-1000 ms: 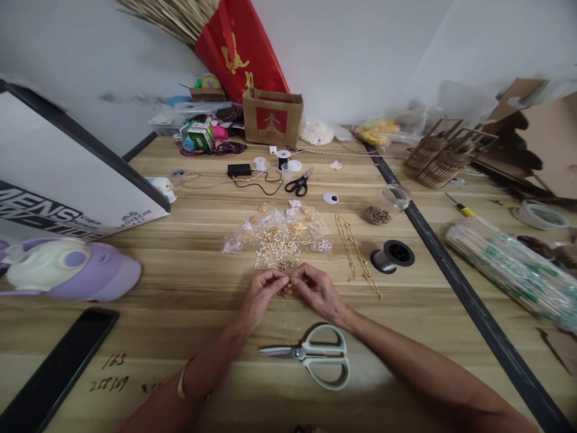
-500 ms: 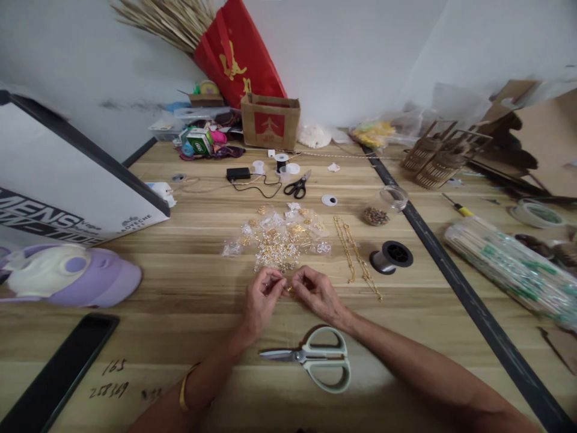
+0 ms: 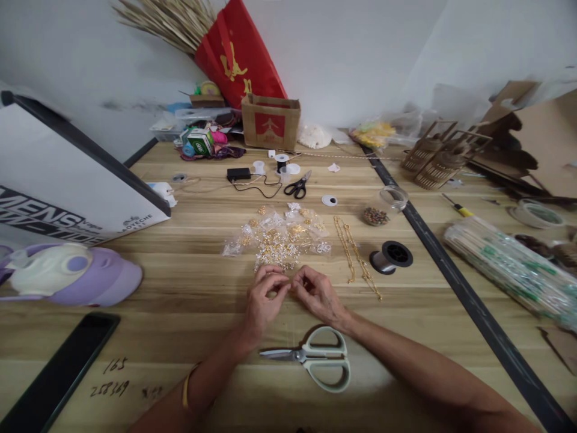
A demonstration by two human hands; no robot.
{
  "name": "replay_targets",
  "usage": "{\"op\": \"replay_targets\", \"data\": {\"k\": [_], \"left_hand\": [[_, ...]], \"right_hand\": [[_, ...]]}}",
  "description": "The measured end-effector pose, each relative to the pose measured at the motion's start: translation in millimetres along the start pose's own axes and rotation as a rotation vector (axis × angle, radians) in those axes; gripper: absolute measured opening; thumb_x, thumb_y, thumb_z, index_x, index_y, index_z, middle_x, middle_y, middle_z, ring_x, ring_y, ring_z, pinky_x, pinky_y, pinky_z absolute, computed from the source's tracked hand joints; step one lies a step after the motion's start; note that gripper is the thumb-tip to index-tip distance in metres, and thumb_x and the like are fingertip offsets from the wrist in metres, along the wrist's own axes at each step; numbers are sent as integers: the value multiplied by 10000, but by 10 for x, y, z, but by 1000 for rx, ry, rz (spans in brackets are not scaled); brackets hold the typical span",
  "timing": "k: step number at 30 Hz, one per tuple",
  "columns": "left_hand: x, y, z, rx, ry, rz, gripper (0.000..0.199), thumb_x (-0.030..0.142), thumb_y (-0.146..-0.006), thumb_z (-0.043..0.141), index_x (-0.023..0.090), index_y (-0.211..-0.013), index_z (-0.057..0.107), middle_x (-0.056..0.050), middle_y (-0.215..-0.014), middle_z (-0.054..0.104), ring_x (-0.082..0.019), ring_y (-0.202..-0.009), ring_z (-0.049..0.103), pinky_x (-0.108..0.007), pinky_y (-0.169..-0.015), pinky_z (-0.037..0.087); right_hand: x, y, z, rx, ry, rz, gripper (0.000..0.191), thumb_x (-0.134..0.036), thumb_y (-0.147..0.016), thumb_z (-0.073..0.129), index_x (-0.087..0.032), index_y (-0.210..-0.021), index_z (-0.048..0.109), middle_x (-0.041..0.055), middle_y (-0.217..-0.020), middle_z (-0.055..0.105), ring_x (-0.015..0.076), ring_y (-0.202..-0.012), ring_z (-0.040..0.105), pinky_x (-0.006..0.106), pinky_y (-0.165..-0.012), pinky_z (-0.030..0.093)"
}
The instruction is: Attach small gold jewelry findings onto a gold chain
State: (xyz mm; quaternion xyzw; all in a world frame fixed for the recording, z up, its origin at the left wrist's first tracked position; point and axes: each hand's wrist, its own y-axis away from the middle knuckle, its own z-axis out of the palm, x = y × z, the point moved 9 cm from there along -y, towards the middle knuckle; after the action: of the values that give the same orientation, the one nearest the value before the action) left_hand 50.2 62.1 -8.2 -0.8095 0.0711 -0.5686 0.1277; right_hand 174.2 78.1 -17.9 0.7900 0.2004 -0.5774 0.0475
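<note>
the fingers (image 3: 273,279) of the left hand (image 3: 260,305) are drawn together at thumb and forefinger, and those of the right hand (image 3: 321,296) are pinched likewise, the two sets of tips nearly meeting above the desk (image 3: 202,288). whatever sits between them is too small and blurred to make out. just beyond the fingers lies a loose heap of small gold and silvery pieces (image 3: 277,248), with little clear bags (image 3: 232,245) around it. to the right of the fingers lie gold chains (image 3: 362,263), then a spool of wire (image 3: 391,257), and farther off a round container of mixed beads (image 3: 376,216). nearer the wearer than the fingers are pale-handled scissors (image 3: 304,356), their blades pointing left; well beyond the fingers rest black-handled scissors (image 3: 296,189).
</note>
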Motion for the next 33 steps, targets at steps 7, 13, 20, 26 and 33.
{"op": "replay_targets", "data": {"k": [7, 13, 20, 26, 33], "left_hand": [[105, -7, -26, 45, -126, 157, 120, 91, -740, 603, 173, -653, 588, 2, -665, 555, -111, -630, 550, -191, -577, 466], [234, 19, -30, 50, -184, 299, 125, 85, -768, 580, 162, -670, 586, 2, -646, 591, -105, -611, 567, -186, -570, 458], [254, 27, -19, 48, -220, 328, 103, 97, -785, 577, 168, -734, 631, -19, -702, 665, -117, -651, 626, -201, -632, 505], [219, 35, 5, 24, -220, 309, 117, 105, -794, 568, 167, -773, 664, -37, -738, 691, -130, -688, 648, -212, -669, 524], [161, 27, 6, 10, -159, 252, 140, 108, -788, 566, 175, -806, 687, -44, -785, 714, -142, -724, 665, -229, -704, 535]], "right_hand": [[-54, 18, -2, 24, 39, -48, 121, -229, -845, 503, -170, -739, 510, -25, -630, 490, 92, -555, 445, 198, -506, 349], [-61, 24, -4, 35, 45, -47, 133, -245, -848, 509, -173, -736, 503, -26, -625, 487, 92, -547, 447, 197, -494, 348], [-43, 32, 4, 34, 53, -60, 133, -245, -859, 499, -174, -746, 500, -27, -633, 487, 90, -549, 444, 197, -499, 347], [-44, 35, 17, 24, 59, -71, 123, -235, -863, 488, -173, -757, 502, -25, -639, 492, 93, -557, 450, 200, -509, 355], [-62, 37, 23, 15, 78, -85, 109, -218, -855, 488, -175, -755, 496, -26, -637, 482, 92, -545, 442, 204, -500, 347]]}}
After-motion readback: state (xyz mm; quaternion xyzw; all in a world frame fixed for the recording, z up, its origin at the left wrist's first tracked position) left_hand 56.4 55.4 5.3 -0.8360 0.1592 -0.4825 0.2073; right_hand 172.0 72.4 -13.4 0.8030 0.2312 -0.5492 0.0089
